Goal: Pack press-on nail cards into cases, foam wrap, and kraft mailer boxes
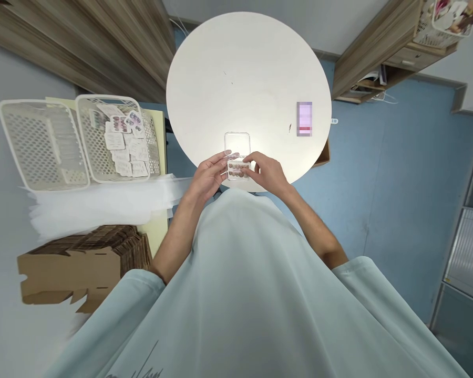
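A small clear plastic box (238, 177) is at the near edge of the round white table, its transparent lid (237, 140) hinged open away from me. Inside lie two rows of small glossy brown pieces that look like press-on nails. My left hand (208, 177) grips the box from the left, fingers curled around that side and partly hidden. At the right side, my right hand (268, 172) is closed, its index finger at the back rim and its thumb over the pieces. Whether it also pinches one of them I cannot tell.
A phone (304, 119) lies on the white table (240, 58) at right. On a side table at left are a basket (96, 139) of nail packs, another white basket (43, 144), white translucent sheets (98, 205) and stacked folded cardboard (71, 275). A wooden cabinet (372, 47) stands beyond.
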A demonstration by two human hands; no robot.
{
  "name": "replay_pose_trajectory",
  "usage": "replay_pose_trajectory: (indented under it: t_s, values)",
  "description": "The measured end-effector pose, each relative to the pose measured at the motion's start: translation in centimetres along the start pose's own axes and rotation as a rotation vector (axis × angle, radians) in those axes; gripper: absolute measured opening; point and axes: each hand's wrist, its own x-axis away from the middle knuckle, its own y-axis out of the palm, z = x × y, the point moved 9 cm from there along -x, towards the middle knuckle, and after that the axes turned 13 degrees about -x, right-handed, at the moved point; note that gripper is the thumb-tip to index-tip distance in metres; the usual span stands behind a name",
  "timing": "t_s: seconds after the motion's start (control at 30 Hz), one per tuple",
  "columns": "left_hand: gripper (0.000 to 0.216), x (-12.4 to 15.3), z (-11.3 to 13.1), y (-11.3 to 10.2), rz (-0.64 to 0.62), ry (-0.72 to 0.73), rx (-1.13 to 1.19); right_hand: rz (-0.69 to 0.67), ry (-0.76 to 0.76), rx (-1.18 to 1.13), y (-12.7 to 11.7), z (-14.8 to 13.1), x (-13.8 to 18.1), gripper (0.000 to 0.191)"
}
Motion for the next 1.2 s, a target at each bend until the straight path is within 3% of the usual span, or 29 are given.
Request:
replay_pose_trajectory:
  t_s: [0.6,0.77,0.9,1.07,1.2]
  values:
    - [0.052,1.0,0.3,-0.2,-0.009,0.011,-0.002,0.051,-0.076,0.170,1.4,-0.3,0.7,0.030]
    - [0.054,1.4,0.2,-1.0,-0.008,0.002,0.002,0.175,-0.032,-0.016,-0.1,-0.3,0.3,0.040]
    - [0.055,2.0,0.1,-1.6,-0.014,0.007,0.017,0.335,0.082,-0.250,-2.0,1.9,-1.5,0.057]
    - [0.054,2.8,-0.4,-2.1,-0.044,-0.009,0.026,0.295,0.192,-0.513,-0.3,4.3,-4.3,0.067]
    - [0.052,3.2,-0.7,-2.5,-0.056,-0.012,0.032,0.301,0.152,-0.577,0.4,3.7,-5.1,0.060]
